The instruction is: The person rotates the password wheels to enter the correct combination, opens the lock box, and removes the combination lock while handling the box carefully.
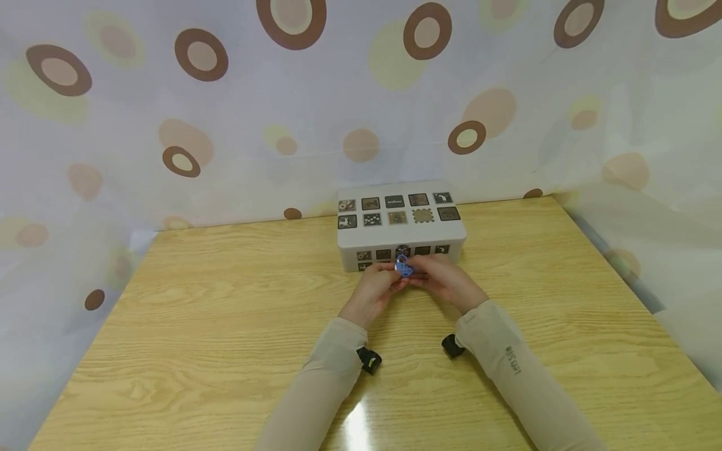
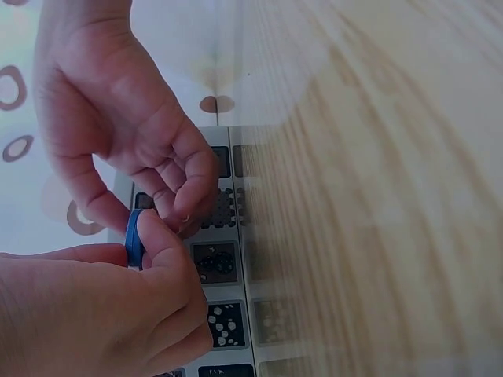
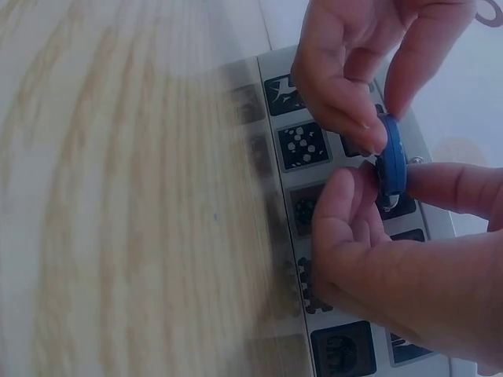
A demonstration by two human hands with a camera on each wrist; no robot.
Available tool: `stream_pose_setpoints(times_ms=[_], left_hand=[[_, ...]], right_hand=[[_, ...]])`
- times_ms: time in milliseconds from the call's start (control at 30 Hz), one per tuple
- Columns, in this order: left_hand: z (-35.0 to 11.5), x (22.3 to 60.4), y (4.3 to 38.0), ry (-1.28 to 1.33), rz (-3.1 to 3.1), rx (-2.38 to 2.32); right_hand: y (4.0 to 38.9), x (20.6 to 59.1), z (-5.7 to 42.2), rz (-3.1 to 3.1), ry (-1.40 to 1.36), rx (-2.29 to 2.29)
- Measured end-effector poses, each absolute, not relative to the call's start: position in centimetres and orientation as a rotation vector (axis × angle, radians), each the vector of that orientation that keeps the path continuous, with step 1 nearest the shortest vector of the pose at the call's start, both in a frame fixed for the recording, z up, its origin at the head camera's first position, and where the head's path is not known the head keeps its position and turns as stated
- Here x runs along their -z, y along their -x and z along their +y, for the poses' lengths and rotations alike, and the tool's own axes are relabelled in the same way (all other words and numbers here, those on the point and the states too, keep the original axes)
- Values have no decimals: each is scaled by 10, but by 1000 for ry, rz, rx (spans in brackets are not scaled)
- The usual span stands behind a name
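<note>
A small blue padlock (image 1: 404, 269) with a metal shackle is held up close to the front of a white box (image 1: 400, 235). My left hand (image 1: 373, 287) pinches it from the left between thumb and finger, as the left wrist view shows with the padlock (image 2: 134, 238) seen edge-on. From the other side, my right hand (image 1: 447, 279) grips it too; in the right wrist view its fingertips lie against the padlock body (image 3: 392, 155). A dark picture tile and the box's front catch area sit just behind the shackle, partly hidden.
The box, covered with square picture stickers, stands at the back of the wood-grain table (image 1: 237, 326). Behind it hangs a white curtain (image 1: 316, 113) with brown and yellow circles, which also closes off both sides.
</note>
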State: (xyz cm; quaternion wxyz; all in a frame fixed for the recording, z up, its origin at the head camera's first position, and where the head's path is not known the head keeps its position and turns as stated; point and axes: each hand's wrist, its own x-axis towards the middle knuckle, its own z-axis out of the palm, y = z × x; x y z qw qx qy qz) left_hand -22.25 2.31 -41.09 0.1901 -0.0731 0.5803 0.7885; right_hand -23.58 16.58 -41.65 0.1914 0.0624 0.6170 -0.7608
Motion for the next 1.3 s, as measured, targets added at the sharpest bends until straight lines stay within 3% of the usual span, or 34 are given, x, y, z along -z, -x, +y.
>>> stream_pose_setpoints(times_ms=[1300], left_hand=[[24,411,222,216,1629,-2223]], right_hand=[[234,417,165,1766,-67,2107]])
